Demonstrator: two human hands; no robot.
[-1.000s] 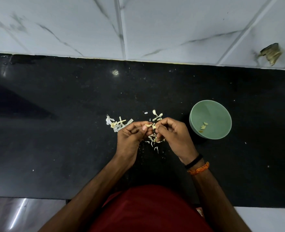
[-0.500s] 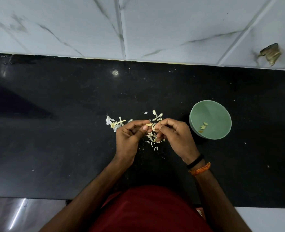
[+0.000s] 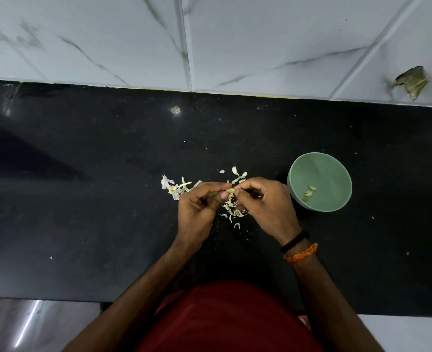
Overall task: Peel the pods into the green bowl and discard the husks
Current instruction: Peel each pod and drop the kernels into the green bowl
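A small pale pod [image 3: 230, 191] is pinched between the fingertips of both hands above the black counter. My left hand [image 3: 199, 209] holds it from the left with curled fingers, and my right hand [image 3: 265, 204] pinches it from the right. Loose pale husks [image 3: 232, 212] lie scattered on the counter under and between the hands, with another small heap of husks [image 3: 175, 185] just left of my left hand. The green bowl [image 3: 337, 174] stands to the right of my right hand and holds a few peeled pieces [image 3: 309, 192].
The black counter [image 3: 82, 199] runs the full width, backed by a white marble-tiled wall [image 3: 235, 41]. A broken patch in the tile [image 3: 412, 82] shows at the far right. The counter's front edge lies near my red shirt [image 3: 230, 318].
Both hands stay together over the husks, with only small finger movements on the pod. The bowl has not moved.
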